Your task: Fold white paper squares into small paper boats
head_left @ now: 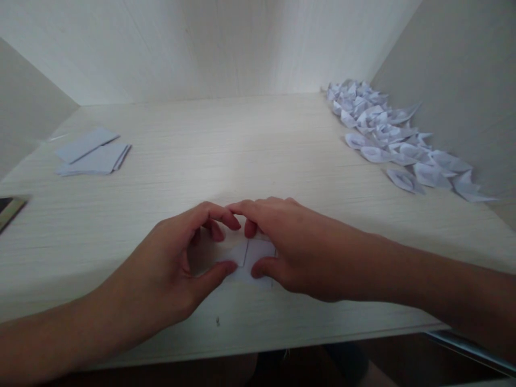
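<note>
A small piece of folded white paper lies on the table near its front edge, between my two hands. A straight folded edge runs across it. My left hand arches beside the paper, fingers curved and apart from the thumb, whose tip touches the paper's left part. My right hand covers the paper's right end, with its thumb pressed on top and its fingers bent at the far side. The two index fingers meet above the paper's far edge.
Several folded paper shapes with pointed ends are heaped along the right wall. Flat white paper pieces lie stacked at the left. A dark object with a light rim sits at the left edge. A pale back wall closes off the table.
</note>
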### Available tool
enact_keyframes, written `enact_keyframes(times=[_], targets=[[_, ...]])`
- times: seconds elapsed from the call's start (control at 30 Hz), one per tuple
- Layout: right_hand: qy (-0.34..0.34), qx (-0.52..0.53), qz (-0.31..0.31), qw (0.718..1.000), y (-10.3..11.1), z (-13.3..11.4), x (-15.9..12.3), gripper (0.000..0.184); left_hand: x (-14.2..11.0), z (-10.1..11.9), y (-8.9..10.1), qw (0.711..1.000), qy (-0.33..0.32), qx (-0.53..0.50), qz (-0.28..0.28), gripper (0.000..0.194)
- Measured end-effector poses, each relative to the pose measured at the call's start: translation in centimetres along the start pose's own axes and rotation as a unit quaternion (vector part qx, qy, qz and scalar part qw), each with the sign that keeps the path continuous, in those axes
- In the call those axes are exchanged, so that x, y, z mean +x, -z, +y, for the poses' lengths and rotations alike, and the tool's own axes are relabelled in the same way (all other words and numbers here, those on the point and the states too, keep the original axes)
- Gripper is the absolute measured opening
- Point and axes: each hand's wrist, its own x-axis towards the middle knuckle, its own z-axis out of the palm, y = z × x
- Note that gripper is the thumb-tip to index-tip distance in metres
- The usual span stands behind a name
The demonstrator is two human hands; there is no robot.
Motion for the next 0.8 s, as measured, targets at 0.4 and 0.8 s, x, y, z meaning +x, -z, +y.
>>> enact_keyframes(times=[0.4,0.8], targets=[[0.005,0.098,0.089,0.991,-0.3,0.4,0.7,0.046,0.3,0.6,0.0,0.996,0.033,-0.081,0.025,0.010],[-0.002,0.201,0.231,0.952,-0.6,3.4,3.2,0.018,1.0,-1.0,-0.2,0.981,-0.130,0.136,0.040,0.025]])
